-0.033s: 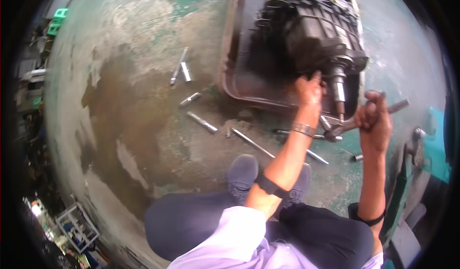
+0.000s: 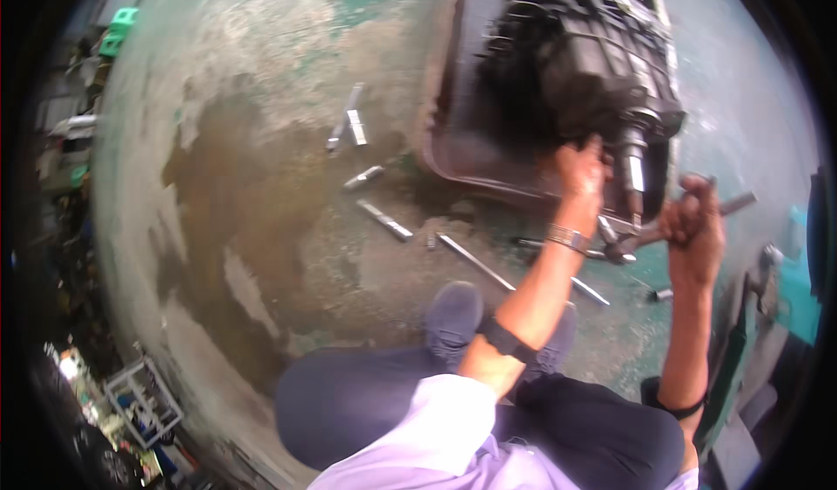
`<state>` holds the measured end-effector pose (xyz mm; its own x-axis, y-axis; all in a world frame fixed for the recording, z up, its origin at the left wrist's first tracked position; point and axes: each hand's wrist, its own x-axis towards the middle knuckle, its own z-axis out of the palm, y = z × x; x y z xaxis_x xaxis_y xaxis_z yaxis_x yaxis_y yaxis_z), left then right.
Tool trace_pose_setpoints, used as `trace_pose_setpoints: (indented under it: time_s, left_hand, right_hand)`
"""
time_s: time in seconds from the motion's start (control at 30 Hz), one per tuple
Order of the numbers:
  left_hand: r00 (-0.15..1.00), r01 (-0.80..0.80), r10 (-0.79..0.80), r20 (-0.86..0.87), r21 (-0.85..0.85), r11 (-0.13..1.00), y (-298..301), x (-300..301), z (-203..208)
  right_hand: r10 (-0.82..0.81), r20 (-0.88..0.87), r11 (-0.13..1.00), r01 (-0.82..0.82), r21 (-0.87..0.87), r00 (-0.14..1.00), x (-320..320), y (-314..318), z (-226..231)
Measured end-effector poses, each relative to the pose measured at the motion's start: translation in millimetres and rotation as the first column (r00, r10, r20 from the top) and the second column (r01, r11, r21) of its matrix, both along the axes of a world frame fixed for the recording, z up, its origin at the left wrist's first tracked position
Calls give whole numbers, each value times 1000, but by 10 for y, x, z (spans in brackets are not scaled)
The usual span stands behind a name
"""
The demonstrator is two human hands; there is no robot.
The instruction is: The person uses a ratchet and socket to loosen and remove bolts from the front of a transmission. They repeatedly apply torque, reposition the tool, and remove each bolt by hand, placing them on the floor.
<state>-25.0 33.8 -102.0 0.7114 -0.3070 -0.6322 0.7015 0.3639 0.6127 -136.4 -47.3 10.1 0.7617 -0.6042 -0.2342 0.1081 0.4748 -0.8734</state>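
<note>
Right hand [image 2: 693, 221] clenches one tool [image 2: 650, 234]; what left hand [image 2: 581, 178] grips, I can't tell. One tray [image 2: 475, 159] rims one machine [image 2: 593, 58]; two shoes [image 2: 453, 316] sit near.

Gearbox [image 2: 597, 58] in a tray [image 2: 475, 150], tools on the floor [image 2: 270, 45].
The tray sits ahead and right of the 2 shoes [image 2: 454, 311], the gearbox's shaft [image 2: 636, 172] pointing back toward the person. The left hand [image 2: 580, 174] is left of the shaft, the right hand [image 2: 695, 224] right of it. 4 tool pieces [image 2: 384, 220] lie to the tray's left, 1 rod [image 2: 475, 262] just before the shoes.
</note>
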Motion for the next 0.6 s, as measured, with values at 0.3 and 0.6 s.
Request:
trace_pose_setpoints:
  time_s: [0.3, 0.6]
  left_hand:
    - [949, -81, -92, -300, -517, 852, -59, -100, -461]
    - [972, -76, -27, -233, -422, 904, -77, -32, -489]
  right_hand:
    - [-23, -95, 999, 27, 41, 995, -71, -267, -299]
    - [-92, -169, 995, 99, 32, 981, 14, -85, -174]
